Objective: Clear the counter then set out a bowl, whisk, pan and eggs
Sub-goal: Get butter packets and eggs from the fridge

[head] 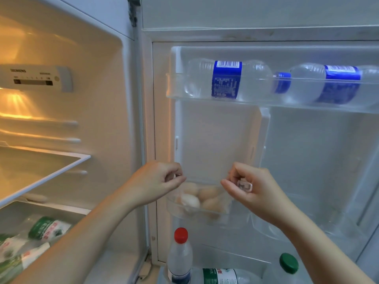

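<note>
I face an open fridge. A clear plastic egg bin (196, 214) sits on the inside of the fridge door and holds several brown and pale eggs (205, 198). My left hand (158, 181) pinches the bin's left top edge with curled fingers. My right hand (252, 185) grips the bin's right top edge, a clear tab showing between its fingers. Bowl, whisk and pan are out of view.
Two blue-labelled water bottles (227, 80) lie in the upper door shelf. Below stand a red-capped bottle (180, 255) and a green-capped bottle (289, 265). The lit fridge interior at left has a glass shelf (51, 171) and a drawer of green-labelled bottles (47, 228).
</note>
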Motion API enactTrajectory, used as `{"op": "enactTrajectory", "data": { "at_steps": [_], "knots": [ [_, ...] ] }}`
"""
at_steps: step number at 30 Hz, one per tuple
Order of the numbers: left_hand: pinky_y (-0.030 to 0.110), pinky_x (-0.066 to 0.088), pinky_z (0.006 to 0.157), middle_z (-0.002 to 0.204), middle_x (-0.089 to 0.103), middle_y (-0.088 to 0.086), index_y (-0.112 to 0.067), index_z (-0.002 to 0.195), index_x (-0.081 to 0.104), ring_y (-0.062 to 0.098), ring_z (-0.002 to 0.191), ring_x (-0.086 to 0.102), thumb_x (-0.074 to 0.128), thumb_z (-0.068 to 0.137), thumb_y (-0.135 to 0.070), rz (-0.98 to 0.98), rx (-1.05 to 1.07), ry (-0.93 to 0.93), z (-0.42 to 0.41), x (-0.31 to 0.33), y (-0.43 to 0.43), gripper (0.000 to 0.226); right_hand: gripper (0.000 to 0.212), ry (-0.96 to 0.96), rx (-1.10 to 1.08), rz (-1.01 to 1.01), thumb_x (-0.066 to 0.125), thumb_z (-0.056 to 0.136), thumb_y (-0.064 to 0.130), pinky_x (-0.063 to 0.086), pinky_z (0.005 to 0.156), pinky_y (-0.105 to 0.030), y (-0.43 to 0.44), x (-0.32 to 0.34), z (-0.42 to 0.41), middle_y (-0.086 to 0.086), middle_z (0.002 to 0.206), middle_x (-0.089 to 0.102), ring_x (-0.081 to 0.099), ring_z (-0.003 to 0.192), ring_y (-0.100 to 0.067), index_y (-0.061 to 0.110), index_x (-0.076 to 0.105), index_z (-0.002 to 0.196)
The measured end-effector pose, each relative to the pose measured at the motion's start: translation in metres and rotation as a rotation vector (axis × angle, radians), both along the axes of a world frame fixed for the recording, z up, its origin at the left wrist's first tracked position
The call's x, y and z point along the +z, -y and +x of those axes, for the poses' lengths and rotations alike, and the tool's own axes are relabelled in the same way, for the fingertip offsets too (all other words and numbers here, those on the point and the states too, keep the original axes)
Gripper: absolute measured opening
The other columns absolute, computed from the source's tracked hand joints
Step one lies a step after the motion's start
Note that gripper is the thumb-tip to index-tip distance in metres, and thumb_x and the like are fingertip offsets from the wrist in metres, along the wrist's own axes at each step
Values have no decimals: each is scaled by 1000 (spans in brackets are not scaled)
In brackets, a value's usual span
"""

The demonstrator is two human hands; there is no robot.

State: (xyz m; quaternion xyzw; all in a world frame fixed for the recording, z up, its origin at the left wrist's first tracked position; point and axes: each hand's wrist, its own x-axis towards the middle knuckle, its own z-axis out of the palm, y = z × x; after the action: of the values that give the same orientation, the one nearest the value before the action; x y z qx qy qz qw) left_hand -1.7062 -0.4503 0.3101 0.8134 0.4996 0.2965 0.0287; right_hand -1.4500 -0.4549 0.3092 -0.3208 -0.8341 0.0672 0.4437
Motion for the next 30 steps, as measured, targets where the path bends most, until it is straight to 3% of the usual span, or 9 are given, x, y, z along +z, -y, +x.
{"op": "enactTrajectory", "data": {
  "at_steps": [4,6,8,10,13,16,21,26,30],
  "knots": [
    [29,40,58,56,48,-12,-27,68,54,7,56,46,58,88,-38,78,42,-57,-12,0,4,23,29,136,66,-64,62,85,34,34,53,-20,6,3,13,3,58,46,37,54,-4,22,46,65],
    [23,45,64,70,54,-17,-31,78,58,2,69,52,55,80,-35,148,-14,-14,-12,1,9,5,27,180,92,-98,58,86,37,36,55,-22,8,5,15,8,57,45,39,55,-4,25,48,65],
    [16,46,77,89,58,-19,-26,93,64,-2,85,56,56,78,-23,182,-108,23,-6,5,14,17,25,195,108,-117,55,87,37,40,57,-25,11,9,14,9,58,49,44,56,-4,24,53,66],
    [18,47,83,93,64,-12,-19,94,68,1,91,60,53,78,-11,186,-226,18,6,8,16,23,24,201,124,-144,53,87,33,43,59,-28,13,15,12,5,60,53,48,57,-8,18,58,68],
    [23,49,80,92,70,-8,-17,97,71,2,87,62,45,80,-11,60,-318,-67,25,9,19,32,20,231,140,-213,50,86,20,38,54,-27,16,22,9,-4,58,52,47,54,-18,15,62,71],
    [30,51,77,93,69,-11,-27,106,65,5,84,63,40,86,-24,-59,-274,-202,32,6,14,32,21,343,118,-246,48,87,19,34,51,-26,16,26,7,-5,57,50,41,51,-17,17,61,71],
    [28,46,64,77,61,-12,-31,104,61,5,68,52,40,96,-36,54,-181,-404,30,14,10,23,21,591,1,-230,47,95,14,32,49,-14,10,30,5,10,50,45,44,49,-5,15,63,82],
    [27,42,62,91,64,-11,-33,107,57,8,73,46,47,95,-39,39,-51,-633,27,25,9,17,18,857,-106,-264,44,98,22,50,58,-20,3,33,-3,4,80,67,53,41,-3,25,59,108],
    [23,38,58,92,60,-13,-33,111,55,8,77,50,56,90,-40,-15,-68,-710,27,27,6,23,31,948,-58,-226,55,92,30,51,74,-29,-8,32,-11,7,94,62,52,66,-3,40,55,122]
  ]
}}
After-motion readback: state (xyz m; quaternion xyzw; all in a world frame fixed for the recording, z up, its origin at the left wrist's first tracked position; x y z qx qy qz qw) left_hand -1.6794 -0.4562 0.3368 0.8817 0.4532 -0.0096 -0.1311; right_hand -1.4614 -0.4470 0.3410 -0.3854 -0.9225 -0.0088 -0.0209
